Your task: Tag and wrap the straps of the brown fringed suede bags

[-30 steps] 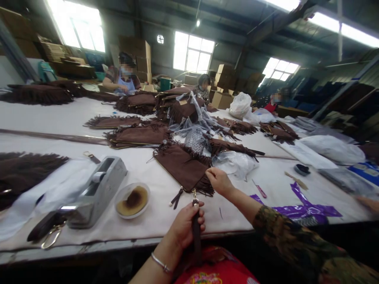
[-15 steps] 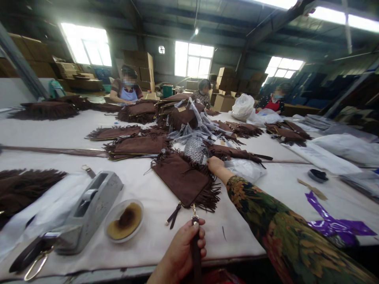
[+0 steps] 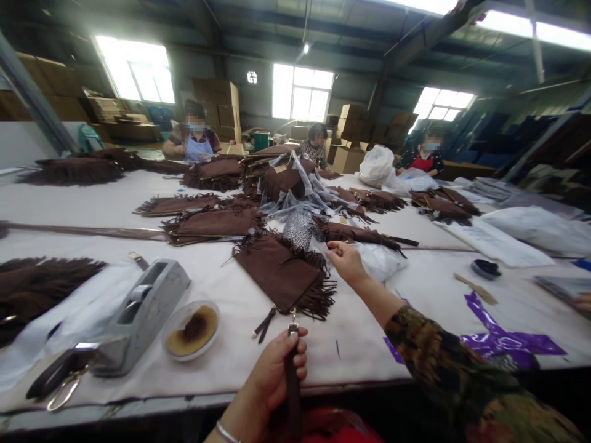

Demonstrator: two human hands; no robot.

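A dark brown fringed pouch (image 3: 279, 271) lies flat on the white-covered table (image 3: 369, 344) in front of me. My left hand (image 3: 281, 360) is closed around a dark brown wrist strap (image 3: 293, 400), whose gold clip (image 3: 293, 319) joins the pouch's near corner. Beyond the pouch, my right hand (image 3: 347, 263) pinches the edge of a piece of clear plastic (image 3: 317, 245), close to the fringe. A black-and-white patterned round object (image 3: 298, 230) sits just left of those fingertips. A zipper pull with brown tassels (image 3: 265, 325) hangs off the pouch's near edge.
On the left stand a grey tape dispenser (image 3: 146, 307) and a round dish with a brown-stained sponge (image 3: 192, 331). More fringed pouches (image 3: 217, 225) are piled further back. Purple plastic (image 3: 512, 341) lies at right. Several people sit across the table.
My right hand's fingers have loosened slightly at the plastic and its forearm has drawn nearer. The view has shifted a little, and my left hand still holds the strap.
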